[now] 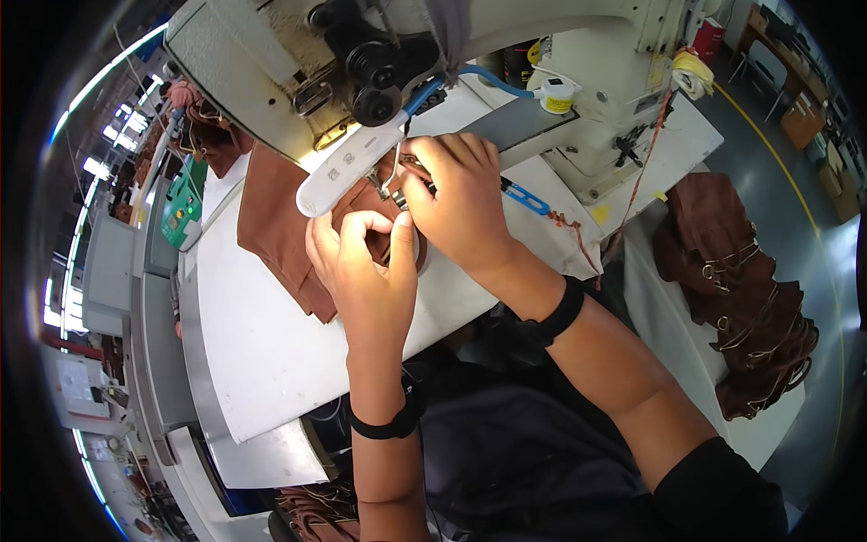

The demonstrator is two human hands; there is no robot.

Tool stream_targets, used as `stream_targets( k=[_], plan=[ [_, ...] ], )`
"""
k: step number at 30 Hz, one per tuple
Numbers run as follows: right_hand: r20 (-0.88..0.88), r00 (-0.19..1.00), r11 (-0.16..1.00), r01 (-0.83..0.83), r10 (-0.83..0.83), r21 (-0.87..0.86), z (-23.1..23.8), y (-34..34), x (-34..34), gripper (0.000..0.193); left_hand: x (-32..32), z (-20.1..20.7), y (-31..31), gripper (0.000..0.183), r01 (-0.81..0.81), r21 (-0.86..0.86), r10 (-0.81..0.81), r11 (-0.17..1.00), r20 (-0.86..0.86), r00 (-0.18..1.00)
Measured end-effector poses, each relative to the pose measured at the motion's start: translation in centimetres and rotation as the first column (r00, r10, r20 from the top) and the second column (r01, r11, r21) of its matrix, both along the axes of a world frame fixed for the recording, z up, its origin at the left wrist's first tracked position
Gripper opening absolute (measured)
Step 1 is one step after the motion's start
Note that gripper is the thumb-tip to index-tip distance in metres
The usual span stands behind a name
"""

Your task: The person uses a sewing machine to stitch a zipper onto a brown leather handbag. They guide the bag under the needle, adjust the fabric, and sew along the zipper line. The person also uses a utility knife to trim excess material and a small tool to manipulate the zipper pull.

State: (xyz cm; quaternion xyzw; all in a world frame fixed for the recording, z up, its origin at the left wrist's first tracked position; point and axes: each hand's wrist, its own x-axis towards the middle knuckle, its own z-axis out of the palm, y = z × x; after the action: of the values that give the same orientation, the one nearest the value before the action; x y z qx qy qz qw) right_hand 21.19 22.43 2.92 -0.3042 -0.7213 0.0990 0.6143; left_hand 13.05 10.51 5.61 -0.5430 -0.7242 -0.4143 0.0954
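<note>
Both my hands are at the needle area of a large cream sewing machine (239,77). Brown leather pieces (275,244) lie flat on the white table (253,361) under its head. My left hand (366,271) is closed on the leather just in front of the metal presser foot (384,188), thumb and fingertips bent together. To its right, my right hand (461,199) curls in beside the presser foot; its fingertips are partly hidden, and what they grip does not show. A white lamp (348,172) on a blue cable hangs over the work.
Blue-handled thread snips (526,196) on a braided cord (578,239) lie right of my right hand. A small white jar (557,96) stands on the machine bed. Brown leather pieces with metal rings (722,244) hang at the right. A green control box (185,203) is at the left.
</note>
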Motion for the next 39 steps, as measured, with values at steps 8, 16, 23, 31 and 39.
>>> stream_targets(
  k=[8, 16, 23, 31, 39],
  plan=[
    [0.013, 1.000, 1.000, 0.003, -0.003, 0.010, -0.1, -0.1, 0.2, 0.018, -1.2, 0.7, 0.2, 0.012, -0.030, 0.021, 0.029, 0.999, 0.030, 0.999],
    [0.021, 1.000, 1.000, 0.014, -0.014, 0.026, -0.2, -0.1, -0.1, 0.020, -4.0, 0.0, 1.6, 0.014, -0.129, 0.050, 0.138, 0.990, -0.258, 0.956],
    [0.108, 0.994, 0.999, 0.010, -0.013, 0.031, 0.2, 0.5, 0.5, 0.015, -1.4, -1.1, -0.5, 0.038, 0.136, 0.074, -0.112, 0.988, -0.266, 0.958],
    [0.185, 0.983, 0.997, 0.011, 0.003, -0.072, 1.8, 1.7, 2.2, 0.017, -3.7, -1.7, -0.7, 0.043, 0.246, 0.007, -0.222, 0.969, -0.412, 0.884],
    [-0.224, 0.881, 0.889, -0.446, 0.417, -0.103, 1.7, 1.2, 3.1, 0.006, -3.9, -1.6, -0.2, 0.046, 0.264, 0.048, -0.223, 0.963, -0.407, 0.886]
  ],
)
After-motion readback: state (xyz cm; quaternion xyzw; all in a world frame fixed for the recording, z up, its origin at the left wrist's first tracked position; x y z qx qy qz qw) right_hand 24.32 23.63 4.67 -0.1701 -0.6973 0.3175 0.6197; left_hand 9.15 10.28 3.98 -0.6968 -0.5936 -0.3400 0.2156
